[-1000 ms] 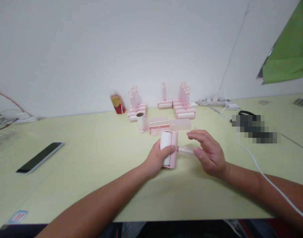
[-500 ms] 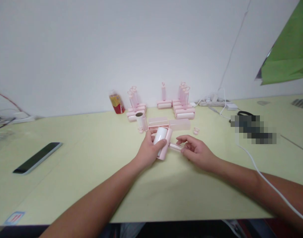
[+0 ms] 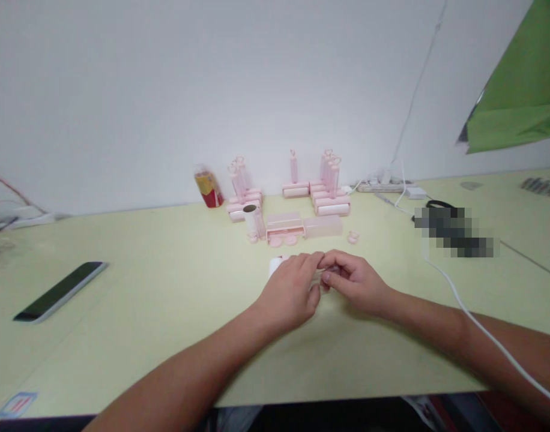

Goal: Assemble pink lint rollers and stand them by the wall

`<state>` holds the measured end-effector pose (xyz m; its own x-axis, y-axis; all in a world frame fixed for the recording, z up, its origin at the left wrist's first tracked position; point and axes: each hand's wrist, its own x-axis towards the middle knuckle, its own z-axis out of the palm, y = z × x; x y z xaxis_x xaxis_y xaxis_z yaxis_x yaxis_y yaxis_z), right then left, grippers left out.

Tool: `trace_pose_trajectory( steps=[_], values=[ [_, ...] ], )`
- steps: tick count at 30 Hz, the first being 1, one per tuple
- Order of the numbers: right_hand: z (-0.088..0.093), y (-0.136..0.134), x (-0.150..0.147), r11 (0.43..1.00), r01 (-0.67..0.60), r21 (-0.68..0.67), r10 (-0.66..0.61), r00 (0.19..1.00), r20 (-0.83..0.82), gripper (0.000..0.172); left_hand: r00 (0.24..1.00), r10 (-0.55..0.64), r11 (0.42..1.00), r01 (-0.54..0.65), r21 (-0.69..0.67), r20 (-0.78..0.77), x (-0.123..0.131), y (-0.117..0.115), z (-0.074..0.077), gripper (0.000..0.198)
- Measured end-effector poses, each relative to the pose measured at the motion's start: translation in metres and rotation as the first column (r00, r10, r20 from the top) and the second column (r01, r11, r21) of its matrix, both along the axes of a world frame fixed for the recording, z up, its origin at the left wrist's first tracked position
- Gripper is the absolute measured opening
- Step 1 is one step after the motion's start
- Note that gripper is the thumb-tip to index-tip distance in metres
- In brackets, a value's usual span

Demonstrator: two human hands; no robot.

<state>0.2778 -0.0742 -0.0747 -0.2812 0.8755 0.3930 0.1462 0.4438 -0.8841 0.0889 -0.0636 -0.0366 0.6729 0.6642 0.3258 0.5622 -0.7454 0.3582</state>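
My left hand is closed over a pink lint roller with a white paper roll, of which only a white corner shows past the knuckles. My right hand meets it from the right, fingers pinched on the roller's clear pink handle, mostly hidden between the two hands. Both hands rest low over the pale yellow table. Just beyond them lie loose pink roller parts and a small pink cap.
Assembled pink lint rollers stand in groups at the back by the wall, next to a red packet. A black phone lies at the left. A white cable runs over my right forearm; a power strip sits back right.
My left hand turned over on top of the roller, hiding most of it. Both hands drew together and came a little nearer to me; the right hand closed onto the handle.
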Motion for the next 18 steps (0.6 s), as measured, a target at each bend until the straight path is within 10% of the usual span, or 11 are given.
trace_pose_trajectory(
  steps=[8,14,18],
  values=[
    [0.008,0.033,0.043,0.761,0.267,0.591,-0.525,0.788,0.321,0.025,0.954,0.073,0.997,-0.060,0.055,-0.292,-0.015,0.011,0.004,0.030],
    [-0.014,0.080,0.090,0.662,0.573,0.483,-0.722,0.314,0.616,0.063,0.914,0.009,0.999,0.005,0.035,-0.405,-0.019,0.010,0.008,0.021],
    [-0.017,0.093,0.120,0.594,0.715,0.369,-0.679,0.199,0.707,0.073,0.915,0.000,0.999,0.016,0.037,-0.403,-0.020,0.009,0.008,0.019]
  ],
)
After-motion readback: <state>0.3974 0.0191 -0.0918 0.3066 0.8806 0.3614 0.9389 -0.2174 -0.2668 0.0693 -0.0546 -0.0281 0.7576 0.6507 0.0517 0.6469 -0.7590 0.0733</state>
